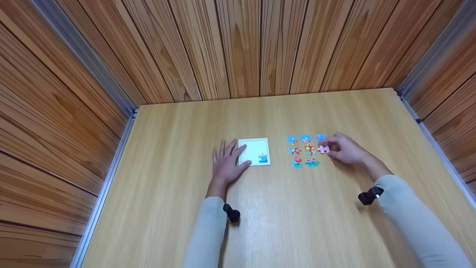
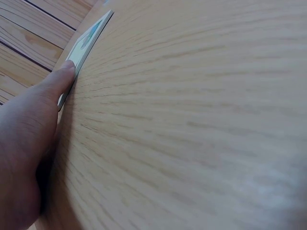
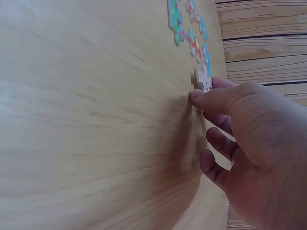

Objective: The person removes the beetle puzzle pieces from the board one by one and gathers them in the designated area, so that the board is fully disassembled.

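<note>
On table (image 1: 282,208): 1 tray (image 1: 254,150), approx. 8 loose pcs (image 1: 305,150).

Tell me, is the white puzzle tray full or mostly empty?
Mostly empty. In the head view the white puzzle tray shows one piece at its near right corner; the rest is bare white.

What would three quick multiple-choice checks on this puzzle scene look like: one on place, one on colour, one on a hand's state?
1. Where does the white puzzle tray lie?
A. left of the loose pieces
B. right of them
C. on top of them

2. What colour is the puzzle piece at the right hand?
A. black
B. pale pink
C. dark green

3. How is the left hand?
A. clenched in the air
B. flat on the table, fingers at the tray's edge
C. holding a piece

Answers: 1 A, the loose pieces lie to its right; 2 B, pale pink shows at the fingertips; 3 B, the fingers lie straight.
</note>
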### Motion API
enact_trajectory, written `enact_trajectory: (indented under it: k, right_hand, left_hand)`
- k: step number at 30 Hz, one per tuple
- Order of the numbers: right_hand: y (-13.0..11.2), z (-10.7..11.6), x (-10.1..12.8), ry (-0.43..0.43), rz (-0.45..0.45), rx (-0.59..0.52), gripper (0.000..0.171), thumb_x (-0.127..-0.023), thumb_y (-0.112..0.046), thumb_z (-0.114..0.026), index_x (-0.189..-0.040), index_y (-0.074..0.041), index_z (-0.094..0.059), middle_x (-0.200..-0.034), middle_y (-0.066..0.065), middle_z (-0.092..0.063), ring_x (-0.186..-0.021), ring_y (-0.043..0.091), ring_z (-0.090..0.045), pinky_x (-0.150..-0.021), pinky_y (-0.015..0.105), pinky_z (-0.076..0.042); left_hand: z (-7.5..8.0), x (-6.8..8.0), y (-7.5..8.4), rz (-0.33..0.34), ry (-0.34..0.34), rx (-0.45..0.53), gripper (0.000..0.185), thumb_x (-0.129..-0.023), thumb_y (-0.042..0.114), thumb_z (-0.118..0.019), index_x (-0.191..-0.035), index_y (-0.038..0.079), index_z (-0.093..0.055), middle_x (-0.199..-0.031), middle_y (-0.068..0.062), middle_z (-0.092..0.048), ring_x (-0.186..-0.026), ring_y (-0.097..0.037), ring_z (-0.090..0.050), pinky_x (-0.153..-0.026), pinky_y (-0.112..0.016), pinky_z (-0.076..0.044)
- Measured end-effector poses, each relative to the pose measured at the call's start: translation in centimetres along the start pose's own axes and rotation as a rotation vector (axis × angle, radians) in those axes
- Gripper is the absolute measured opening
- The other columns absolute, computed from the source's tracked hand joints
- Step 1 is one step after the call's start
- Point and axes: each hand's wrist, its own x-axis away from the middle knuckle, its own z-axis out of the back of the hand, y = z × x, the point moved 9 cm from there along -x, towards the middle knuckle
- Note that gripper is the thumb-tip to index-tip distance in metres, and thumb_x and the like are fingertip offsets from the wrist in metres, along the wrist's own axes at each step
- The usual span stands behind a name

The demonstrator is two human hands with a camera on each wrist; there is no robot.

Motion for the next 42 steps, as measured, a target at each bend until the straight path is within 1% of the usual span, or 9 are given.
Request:
enact_trajectory:
  k: [6,16,22,26,29,33,35,38,42]
  right_hand:
    - [0.2,-0.1,0.1,-0.010,-0.013,-0.010,0.039,-0.106,-0.001,-0.072,-0.145,-0.006,-0.074,-0.119,0.018,-0.060,-0.105,0.029,-0.053,-0.083,0.027,-0.043]
    - [0.1,-0.1,0.1,-0.010,-0.004,-0.013,0.038,-0.107,-0.002,-0.071,-0.145,-0.006,-0.075,-0.124,0.020,-0.061,-0.106,0.029,-0.053,-0.085,0.028,-0.042]
    - [-0.4,0.1,0.1,0.000,0.026,-0.010,0.036,-0.106,-0.002,-0.073,-0.142,-0.003,-0.076,-0.119,0.021,-0.062,-0.102,0.028,-0.053,-0.082,0.027,-0.041]
    - [-0.9,0.4,0.0,0.010,0.045,0.001,0.034,-0.104,-0.003,-0.076,-0.138,-0.003,-0.077,-0.116,0.021,-0.064,-0.101,0.027,-0.054,-0.081,0.026,-0.042]
    - [-1.2,0.5,-0.1,0.004,0.022,-0.006,0.033,-0.106,-0.006,-0.076,-0.139,-0.005,-0.077,-0.118,0.020,-0.062,-0.104,0.029,-0.055,-0.084,0.027,-0.043]
    - [-1.9,0.2,-0.3,-0.013,-0.010,-0.039,0.034,-0.107,-0.011,-0.075,-0.142,-0.007,-0.076,-0.123,0.020,-0.061,-0.109,0.031,-0.055,-0.088,0.033,-0.044]
    - [-2.4,0.1,-0.5,-0.013,-0.005,-0.047,0.035,-0.107,-0.010,-0.076,-0.142,-0.007,-0.076,-0.125,0.021,-0.061,-0.111,0.033,-0.056,-0.091,0.036,-0.047]
    - [-3.3,0.0,-0.8,-0.004,0.026,-0.044,0.035,-0.106,-0.006,-0.075,-0.141,-0.005,-0.076,-0.128,0.023,-0.062,-0.116,0.037,-0.059,-0.097,0.040,-0.051]
    - [-4.6,-0.4,-1.2,-0.007,0.054,-0.046,0.036,-0.106,-0.004,-0.074,-0.142,-0.004,-0.075,-0.131,0.024,-0.063,-0.116,0.037,-0.059,-0.098,0.041,-0.052]
  left_hand:
    - [0.0,0.0,-0.1,-0.008,0.008,-0.002,0.078,-0.104,0.072,-0.059,-0.172,0.036,-0.047,-0.191,-0.004,-0.024,-0.180,-0.045,-0.004,-0.142,-0.075,0.004]
    - [0.0,0.0,0.0,-0.002,0.000,-0.005,0.077,-0.104,0.071,-0.059,-0.172,0.037,-0.046,-0.192,-0.004,-0.023,-0.180,-0.044,-0.002,-0.142,-0.074,0.005]
    - [0.0,0.0,0.0,0.003,-0.009,-0.012,0.077,-0.105,0.071,-0.058,-0.173,0.037,-0.045,-0.192,-0.004,-0.022,-0.180,-0.043,-0.002,-0.142,-0.075,0.004]
    - [0.0,0.0,0.1,0.000,-0.003,-0.013,0.077,-0.105,0.071,-0.058,-0.173,0.037,-0.046,-0.192,-0.004,-0.023,-0.180,-0.043,-0.003,-0.141,-0.075,0.004]
    - [0.1,0.1,0.0,0.001,0.002,-0.010,0.077,-0.105,0.071,-0.059,-0.172,0.037,-0.047,-0.192,-0.004,-0.023,-0.180,-0.043,-0.003,-0.142,-0.074,0.004]
    - [0.1,0.1,0.0,0.007,0.003,0.003,0.075,-0.104,0.071,-0.060,-0.171,0.037,-0.050,-0.191,-0.003,-0.023,-0.180,-0.043,-0.004,-0.142,-0.074,0.004]
    - [0.2,0.1,-0.1,0.009,0.002,0.012,0.075,-0.104,0.071,-0.061,-0.170,0.037,-0.051,-0.191,-0.003,-0.024,-0.180,-0.043,-0.004,-0.142,-0.074,0.004]
    - [0.1,0.0,-0.1,0.011,0.003,0.020,0.074,-0.104,0.071,-0.062,-0.169,0.036,-0.052,-0.191,-0.003,-0.024,-0.180,-0.043,-0.004,-0.142,-0.073,0.005]
    - [0.1,0.1,0.0,0.015,0.001,0.015,0.076,-0.104,0.072,-0.060,-0.170,0.036,-0.051,-0.191,-0.002,-0.023,-0.181,-0.042,-0.003,-0.142,-0.073,0.005]
